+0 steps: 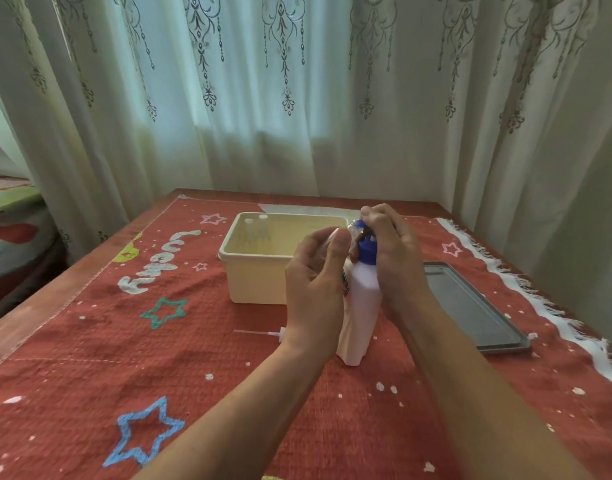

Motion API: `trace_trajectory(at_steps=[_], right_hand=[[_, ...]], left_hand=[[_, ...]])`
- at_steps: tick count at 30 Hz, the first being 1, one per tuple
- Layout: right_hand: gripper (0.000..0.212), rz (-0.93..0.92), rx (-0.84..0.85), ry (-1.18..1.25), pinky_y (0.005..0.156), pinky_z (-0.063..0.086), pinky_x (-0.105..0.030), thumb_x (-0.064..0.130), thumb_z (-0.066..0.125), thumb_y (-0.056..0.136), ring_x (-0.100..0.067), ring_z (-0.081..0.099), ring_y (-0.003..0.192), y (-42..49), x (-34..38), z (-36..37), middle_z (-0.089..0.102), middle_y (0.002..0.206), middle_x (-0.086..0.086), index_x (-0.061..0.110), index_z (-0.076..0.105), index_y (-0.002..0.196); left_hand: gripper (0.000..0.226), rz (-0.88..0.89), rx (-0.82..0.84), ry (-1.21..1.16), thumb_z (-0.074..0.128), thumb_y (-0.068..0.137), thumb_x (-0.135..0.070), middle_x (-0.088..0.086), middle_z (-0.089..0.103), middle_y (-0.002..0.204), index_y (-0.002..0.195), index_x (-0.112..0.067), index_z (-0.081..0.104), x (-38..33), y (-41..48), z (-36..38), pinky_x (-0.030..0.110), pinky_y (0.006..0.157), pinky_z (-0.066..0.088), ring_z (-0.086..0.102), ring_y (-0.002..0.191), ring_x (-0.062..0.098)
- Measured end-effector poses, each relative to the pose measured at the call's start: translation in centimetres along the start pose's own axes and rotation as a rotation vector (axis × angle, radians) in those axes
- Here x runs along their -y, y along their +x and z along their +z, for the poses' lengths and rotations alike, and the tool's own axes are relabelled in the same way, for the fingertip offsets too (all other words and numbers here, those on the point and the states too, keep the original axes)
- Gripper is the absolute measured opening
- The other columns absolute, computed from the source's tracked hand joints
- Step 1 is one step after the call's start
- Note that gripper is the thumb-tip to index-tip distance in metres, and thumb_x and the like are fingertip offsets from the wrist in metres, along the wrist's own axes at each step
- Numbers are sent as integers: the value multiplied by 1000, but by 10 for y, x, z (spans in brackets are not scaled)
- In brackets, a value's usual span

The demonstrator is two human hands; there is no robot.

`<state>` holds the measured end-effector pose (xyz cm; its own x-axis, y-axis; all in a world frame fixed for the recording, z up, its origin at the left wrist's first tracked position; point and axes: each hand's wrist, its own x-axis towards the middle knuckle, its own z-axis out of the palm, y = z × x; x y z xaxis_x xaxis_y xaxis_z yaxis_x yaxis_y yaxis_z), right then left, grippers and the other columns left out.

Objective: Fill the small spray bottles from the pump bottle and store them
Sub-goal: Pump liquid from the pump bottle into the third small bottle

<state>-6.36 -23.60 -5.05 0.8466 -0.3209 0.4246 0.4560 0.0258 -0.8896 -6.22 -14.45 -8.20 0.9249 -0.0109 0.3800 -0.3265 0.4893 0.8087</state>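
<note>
A white pump bottle (pixel 361 299) with a blue pump head (pixel 366 249) stands upright on the red cloth in the middle of the table. My right hand (pixel 391 258) is curled over the pump head from above. My left hand (pixel 315 282) holds a small clear spray bottle (pixel 351 232) tilted with its mouth at the pump's nozzle. A loose spray cap with its thin dip tube (pixel 263 333) lies on the cloth left of my left wrist. Two small white-capped spray bottles (pixel 257 227) stand in the far left corner of the cream box (pixel 256 278).
The box's grey lid (pixel 470 306) lies flat to the right of the pump bottle. The red star-patterned cloth (pixel 124 358) covers the table, its fringe along the right edge. Curtains hang close behind the table's far edge. A bed shows at far left.
</note>
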Motion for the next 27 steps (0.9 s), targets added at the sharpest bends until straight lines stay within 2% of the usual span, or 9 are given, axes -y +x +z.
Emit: trace_trajectory(at_steps=[4,10,15,18,21,27], right_hand=[[24,0,-1,2,56,49,-23,28,56,100,-13,53,55,0,2,1,58,64,2,14,58,81],[23,-10,8,3,56,45,-26,14,54,99,-14,51,59,2,-2,0,54,67,-2,13,58,76],[22,15,4,36,56,47,-26,26,59,99,-15,52,56,1,-1,1,58,65,-1,13,60,81],[20,5,8,24,56,47,-26,19,57,99,-15,52,57,1,0,1,56,66,-2,11,58,80],[21,-9,10,2,56,47,-24,11,53,99,-13,52,58,0,0,0,56,65,1,10,58,79],[25,10,0,-6,55,47,-25,27,56,100,-15,53,58,0,1,1,58,68,-2,13,60,80]], left_hand=[[21,5,14,10,59,98,-21,1,73,90,110,-6,66,-3,1,2,25,74,57,71,84,13],[20,-8,-7,13,61,97,-24,5,72,90,108,-9,67,1,-1,-1,31,74,54,67,81,14],[17,-6,6,5,60,97,-23,4,72,90,106,-10,68,-3,1,1,26,72,55,69,81,12],[18,-8,0,14,61,97,-24,4,72,90,107,-10,68,0,0,0,27,72,54,68,81,13],[20,-15,-2,12,61,97,-25,10,73,97,108,-9,68,1,-1,-1,34,79,57,71,89,22],[18,-4,1,17,60,97,-24,8,73,98,107,-11,68,-2,1,0,34,80,58,71,92,22]])
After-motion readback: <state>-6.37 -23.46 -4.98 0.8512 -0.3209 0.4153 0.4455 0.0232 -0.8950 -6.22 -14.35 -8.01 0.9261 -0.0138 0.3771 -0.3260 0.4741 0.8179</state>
